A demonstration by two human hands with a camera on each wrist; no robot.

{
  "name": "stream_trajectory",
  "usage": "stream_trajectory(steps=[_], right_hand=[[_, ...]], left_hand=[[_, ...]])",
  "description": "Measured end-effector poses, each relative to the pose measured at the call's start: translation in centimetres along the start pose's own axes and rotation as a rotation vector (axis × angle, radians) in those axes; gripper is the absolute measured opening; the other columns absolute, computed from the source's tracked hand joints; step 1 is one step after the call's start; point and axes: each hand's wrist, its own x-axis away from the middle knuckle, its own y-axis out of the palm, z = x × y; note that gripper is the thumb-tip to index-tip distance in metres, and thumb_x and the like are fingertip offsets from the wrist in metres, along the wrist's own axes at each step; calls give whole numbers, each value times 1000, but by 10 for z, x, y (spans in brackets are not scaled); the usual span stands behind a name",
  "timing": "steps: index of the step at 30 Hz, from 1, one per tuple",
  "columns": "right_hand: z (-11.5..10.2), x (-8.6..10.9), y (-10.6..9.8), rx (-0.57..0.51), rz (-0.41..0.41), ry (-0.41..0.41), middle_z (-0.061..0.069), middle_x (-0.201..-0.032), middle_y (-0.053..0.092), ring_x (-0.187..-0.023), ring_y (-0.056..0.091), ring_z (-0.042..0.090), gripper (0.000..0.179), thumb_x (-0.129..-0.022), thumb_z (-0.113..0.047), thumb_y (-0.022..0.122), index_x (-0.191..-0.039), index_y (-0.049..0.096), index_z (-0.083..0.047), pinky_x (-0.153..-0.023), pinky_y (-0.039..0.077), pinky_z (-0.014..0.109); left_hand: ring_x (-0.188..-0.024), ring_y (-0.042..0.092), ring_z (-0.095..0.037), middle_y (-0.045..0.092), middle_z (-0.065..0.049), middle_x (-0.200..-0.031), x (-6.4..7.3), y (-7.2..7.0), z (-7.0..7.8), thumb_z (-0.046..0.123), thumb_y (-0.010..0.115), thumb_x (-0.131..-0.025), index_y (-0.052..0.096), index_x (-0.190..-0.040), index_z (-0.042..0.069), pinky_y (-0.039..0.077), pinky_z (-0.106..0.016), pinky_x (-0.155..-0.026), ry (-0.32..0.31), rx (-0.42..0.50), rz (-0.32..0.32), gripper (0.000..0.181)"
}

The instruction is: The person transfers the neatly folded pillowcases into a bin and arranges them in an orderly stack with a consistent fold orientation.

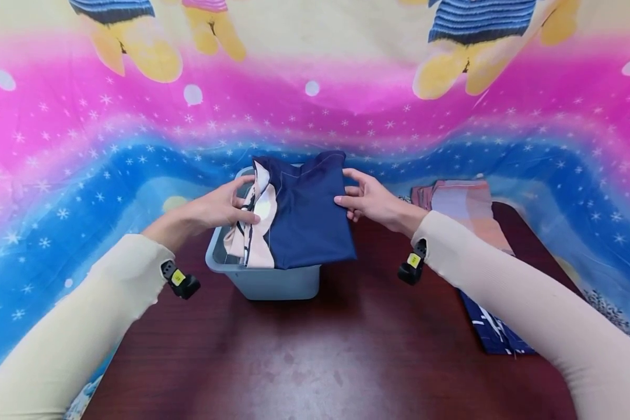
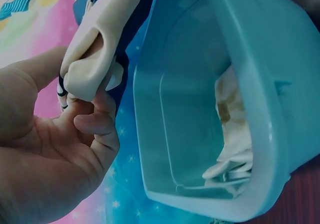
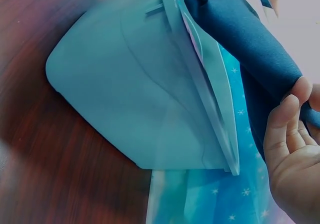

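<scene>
A folded navy cloth item point(image 1: 312, 216) with a cream, dark-patterned part along its left side is held up over a grey-blue plastic bin point(image 1: 280, 284). My left hand point(image 1: 215, 204) pinches its cream edge between thumb and fingers; the left wrist view shows this patterned fabric point(image 2: 95, 49) bunched in the grip. At the opposite edge, my right hand point(image 1: 373, 201) pinches the navy side, thumb in front. Inside the bin, in the left wrist view, lies a white and brown cloth point(image 2: 232, 119).
On the right of the dark red-brown wooden table point(image 1: 304, 361) lies a folded pink and pale cloth point(image 1: 462, 204). Nearer, partly behind the right sleeve, is a navy cloth with white marks point(image 1: 490, 326). A printed pink and blue curtain point(image 1: 315, 111) hangs behind the table.
</scene>
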Motion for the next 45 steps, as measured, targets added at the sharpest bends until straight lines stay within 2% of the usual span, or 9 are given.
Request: stream_trajectory(steps=[4,11,15,19,26,31,36,40,45], right_hand=[[-3,-5,4,-10,0,3,16,-156,44,-69,60,16,77,-103,-15,58,-163,10,-21,-68,52,29],[-5,-12,12,-28,-4,-4,16,-157,43,-68,60,16,78,-103,-13,58,-164,10,-20,-67,52,27],[-5,-15,17,-40,-5,-15,17,-152,48,-67,59,16,77,-103,-12,58,-164,11,-20,-65,52,26],[-6,-19,20,-49,-11,-16,18,-147,52,-67,59,15,77,-103,-12,58,-164,12,-20,-65,52,27],[-6,-27,25,-40,-14,-9,17,-148,52,-67,59,14,76,-103,-12,57,-164,12,-20,-65,51,27],[-3,-33,29,0,-16,-9,19,-139,59,-68,59,16,74,-103,-11,56,-163,14,-20,-66,50,28],[-1,-38,32,15,-13,5,18,-140,59,-70,59,18,74,-103,-11,56,-163,14,-21,-65,50,28],[-2,-41,33,29,-5,7,16,-143,57,-71,60,17,75,-103,-13,56,-164,13,-21,-66,51,28],[-3,-46,35,36,6,14,16,-142,58,-72,60,17,74,-103,-13,57,-164,14,-22,-69,52,29]], left_hand=[[-155,21,-43,22,-33,-163,2,-9,-2,18,69,-95,-3,-164,24,34,-61,-115,12,-36,0,100],[-150,32,-43,29,-32,-160,2,-21,-7,21,67,-97,-4,-164,25,39,-60,-110,6,-68,-17,98],[-98,66,-29,58,-23,-131,3,-26,-10,22,67,-97,-3,-164,26,52,-49,-93,-6,-73,-7,97],[-59,48,-16,61,-13,-113,4,-29,-13,21,68,-97,-1,-164,27,51,-39,-80,-10,-64,1,96],[-114,62,-25,55,-25,-137,4,-34,-19,20,67,-97,-5,-164,25,48,-48,-101,-16,-75,-9,98],[-69,53,-10,59,-7,-97,1,-36,-22,19,68,-97,-3,-164,24,49,-36,-81,-37,-82,8,98],[-56,38,-11,48,2,-80,-4,-38,-25,17,69,-96,-1,-163,24,44,-33,-69,-48,-78,9,97],[-67,54,-14,64,-16,-118,-6,-39,-27,17,68,-96,-2,-164,22,47,-37,-80,-44,-95,17,97],[-130,57,-39,36,-32,-157,-10,-40,-29,20,68,-97,-5,-163,22,43,-56,-106,-56,-115,15,99]])
